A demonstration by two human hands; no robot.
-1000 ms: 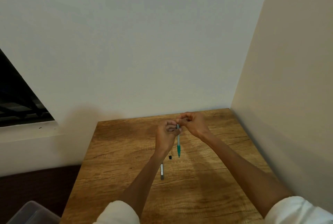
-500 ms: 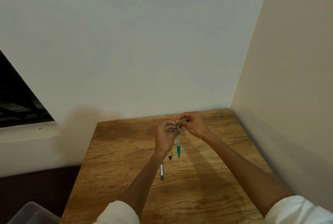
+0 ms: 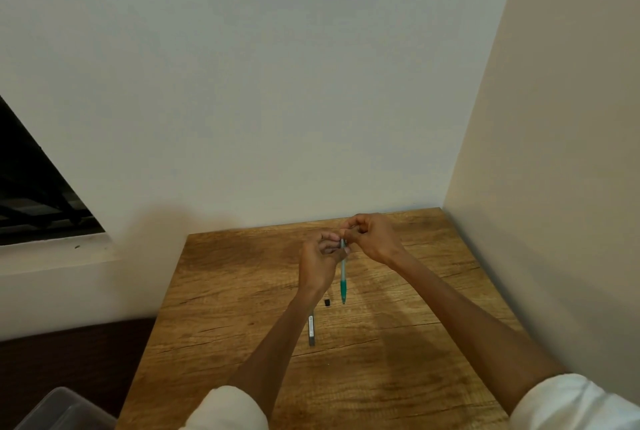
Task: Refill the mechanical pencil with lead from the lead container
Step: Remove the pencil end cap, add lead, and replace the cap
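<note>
Both our hands over bench (image 3: 221, 291): left hand (image 3: 317, 261) grasps pencil (image 3: 343, 277) upright, right hand (image 3: 372, 239) pinched at its top; lead container (image 3: 311, 330) lies nearer.

Upper end of the pencil (image 3: 343, 277) hidden between the left hand (image 3: 320, 261) and right hand (image 3: 372, 237); any lead there too fine to discern. Plastic bin (image 3: 60, 410) cropped at the bottom-left edge.
</note>
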